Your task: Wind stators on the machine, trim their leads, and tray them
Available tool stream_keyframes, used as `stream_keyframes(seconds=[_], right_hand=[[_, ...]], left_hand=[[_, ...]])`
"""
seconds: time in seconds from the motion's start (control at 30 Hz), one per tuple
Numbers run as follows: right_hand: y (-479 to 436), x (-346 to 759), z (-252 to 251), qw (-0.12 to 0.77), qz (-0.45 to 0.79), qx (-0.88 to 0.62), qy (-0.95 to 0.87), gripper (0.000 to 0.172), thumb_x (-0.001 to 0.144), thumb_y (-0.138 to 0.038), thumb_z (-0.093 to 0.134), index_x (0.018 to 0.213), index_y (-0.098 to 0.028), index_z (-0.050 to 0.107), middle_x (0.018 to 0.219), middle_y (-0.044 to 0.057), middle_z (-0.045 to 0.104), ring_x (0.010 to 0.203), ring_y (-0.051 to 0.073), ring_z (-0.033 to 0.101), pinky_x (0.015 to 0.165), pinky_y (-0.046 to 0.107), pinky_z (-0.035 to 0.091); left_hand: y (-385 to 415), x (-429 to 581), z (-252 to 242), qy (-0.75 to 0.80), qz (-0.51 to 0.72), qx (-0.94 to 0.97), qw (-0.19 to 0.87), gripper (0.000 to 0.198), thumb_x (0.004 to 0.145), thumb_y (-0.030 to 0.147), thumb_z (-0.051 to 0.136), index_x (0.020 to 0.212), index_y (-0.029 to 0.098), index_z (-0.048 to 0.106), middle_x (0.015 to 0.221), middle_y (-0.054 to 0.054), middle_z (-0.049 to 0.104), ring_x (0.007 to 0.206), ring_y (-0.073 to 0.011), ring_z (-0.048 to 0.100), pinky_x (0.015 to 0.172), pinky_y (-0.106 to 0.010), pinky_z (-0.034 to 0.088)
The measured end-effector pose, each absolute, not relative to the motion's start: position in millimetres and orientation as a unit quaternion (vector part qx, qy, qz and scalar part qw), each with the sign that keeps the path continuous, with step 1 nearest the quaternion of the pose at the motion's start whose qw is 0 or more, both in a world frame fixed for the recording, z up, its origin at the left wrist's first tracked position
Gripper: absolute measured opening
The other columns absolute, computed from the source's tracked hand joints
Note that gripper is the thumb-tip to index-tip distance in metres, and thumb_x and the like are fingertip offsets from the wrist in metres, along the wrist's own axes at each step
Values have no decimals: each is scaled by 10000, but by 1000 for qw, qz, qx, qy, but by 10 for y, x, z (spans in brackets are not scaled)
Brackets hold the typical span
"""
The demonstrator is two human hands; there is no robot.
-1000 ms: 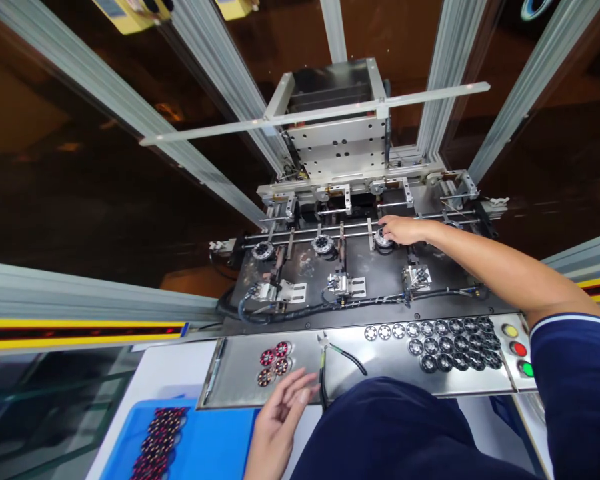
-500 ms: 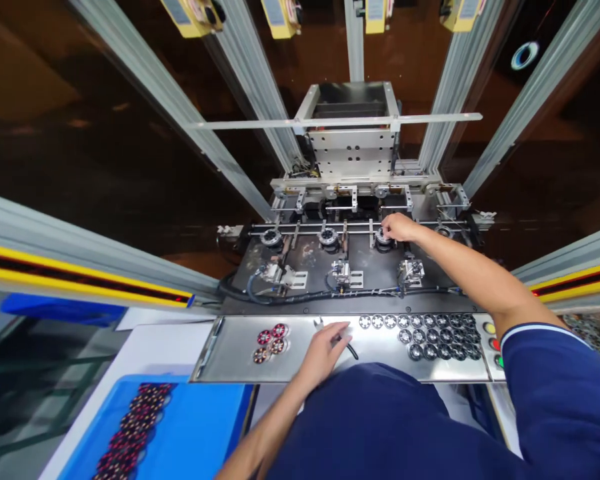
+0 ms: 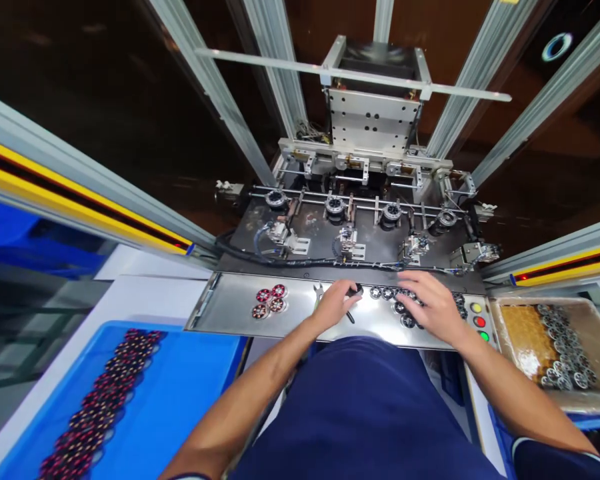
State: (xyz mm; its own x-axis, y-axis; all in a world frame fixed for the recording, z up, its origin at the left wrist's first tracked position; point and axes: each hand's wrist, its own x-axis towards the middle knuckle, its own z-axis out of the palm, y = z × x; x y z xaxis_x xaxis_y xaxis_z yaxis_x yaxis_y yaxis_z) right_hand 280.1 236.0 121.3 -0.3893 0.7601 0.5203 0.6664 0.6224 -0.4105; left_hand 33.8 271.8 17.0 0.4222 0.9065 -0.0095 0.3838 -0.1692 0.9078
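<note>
On the steel ledge (image 3: 300, 320), my left hand (image 3: 334, 303) is closed, with thumb and finger around a small black round part (image 3: 357, 291). Beneath that hand lies a pair of pliers (image 3: 318, 291), its middle hidden and one black handle tip showing. Fingers apart, my right hand (image 3: 433, 307) hovers over rows of black-and-silver spoked round parts (image 3: 407, 321) and covers many of them. I see nothing held in it. Farther back, spoked round parts sit on the machine's holders, one of them on the third holder (image 3: 391, 215).
Several red-and-copper wound round parts (image 3: 270, 302) lie on the ledge's left. A blue tray (image 3: 180, 387) holds more of them. Buttons (image 3: 479, 321) sit at the ledge's right end, beside a plastic-lined box (image 3: 525, 333) of spoked parts. Yellow light-curtain bars (image 3: 95, 207) flank the machine.
My right hand has come back from the third holder to the rows on the ledge. The left hand now pinches a black round part. The view has shifted and tilted.
</note>
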Motion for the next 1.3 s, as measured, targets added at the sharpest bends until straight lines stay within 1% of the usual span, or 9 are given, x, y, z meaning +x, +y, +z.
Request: stream_keyframes(seconds=[0.13, 0.27, 0.37, 0.47, 0.63, 0.77, 0.9, 1.1, 1.3], right_hand=[[2234, 2484, 1240, 365, 135, -394, -833, 405, 938, -232, 639, 1334, -218, 556, 1198, 148, 662, 1096, 258, 659, 906, 451, 594], [2300, 2214, 1485, 393, 225, -309, -837, 505, 936, -204, 630, 1420, -248, 492, 1123, 121, 645, 1034, 242, 641, 839, 412, 588], [2318, 2078, 1593, 423, 210, -266, -840, 495, 917, -106, 589, 1374, -290, 539, 954, 69, 654, 870, 216, 632, 721, 389, 570], [2304, 1978, 1591, 460, 176, -261, -830, 525, 879, -84, 619, 1362, -276, 546, 919, 73, 652, 831, 222, 621, 678, 394, 563], [2347, 1951, 1628, 454, 195, -223, -840, 591, 861, -174, 711, 1409, -283, 517, 1035, 108, 674, 944, 257, 637, 797, 461, 587], [2448, 2037, 1801, 370, 338, -194, -843, 347, 945, -217, 618, 1279, -308, 646, 1384, 104, 592, 1267, 249, 565, 1031, 467, 532], [2521, 2096, 1925, 315, 474, -156, -807, 137, 951, -236, 629, 1016, -238, 749, 1405, 91, 596, 1293, 206, 567, 1093, 400, 491], [2607, 2119, 1860, 254, 569, -75, -779, 115, 925, -237, 642, 880, -187, 734, 1498, 119, 514, 1397, 217, 485, 1182, 391, 377], [2603, 2106, 1692, 241, 559, -62, -791, 109, 904, -233, 602, 899, -255, 709, 1609, -22, 347, 1440, 138, 416, 1170, 256, 383]], left_hand=[[2598, 132, 885, 405, 308, 703, 498, 281, 902, 394, 642, 1091, 200, 569, 1009, -62, 658, 939, -208, 619, 877, -343, 483], [2374, 7, 1395, 357, 347, 667, 554, 292, 866, 428, 707, 998, 190, 601, 973, -55, 668, 890, -182, 618, 848, -301, 486], [2207, 27, 1459, 347, 425, 572, 609, 405, 769, 493, 803, 924, 187, 587, 924, -47, 666, 856, -172, 617, 817, -286, 493], [2075, 115, 1395, 362, 475, 514, 616, 552, 721, 634, 781, 964, 208, 529, 887, -38, 669, 788, -166, 642, 721, -267, 523], [1961, 140, 1359, 396, 533, 460, 589, 478, 781, 602, 746, 1018, 224, 572, 897, -35, 690, 792, -181, 680, 723, -288, 561], [1908, -21, 1423, 404, 543, 487, 552, 388, 745, 456, 836, 1039, 222, 739, 957, -66, 764, 920, -228, 711, 852, -326, 559], [1898, -113, 1526, 405, 497, 576, 508, 302, 716, 343, 869, 1006, 280, 814, 965, -74, 808, 906, -275, 750, 873, -378, 581], [1932, -129, 1645, 420, 418, 637, 492, 271, 703, 408, 857, 966, 362, 813, 967, -74, 806, 873, -334, 770, 812, -438, 620], [1926, -217, 1515, 499, 375, 641, 446, 302, 611, 409, 894, 903, 363, 832, 932, -70, 810, 856, -349, 763, 829, -437, 624]])
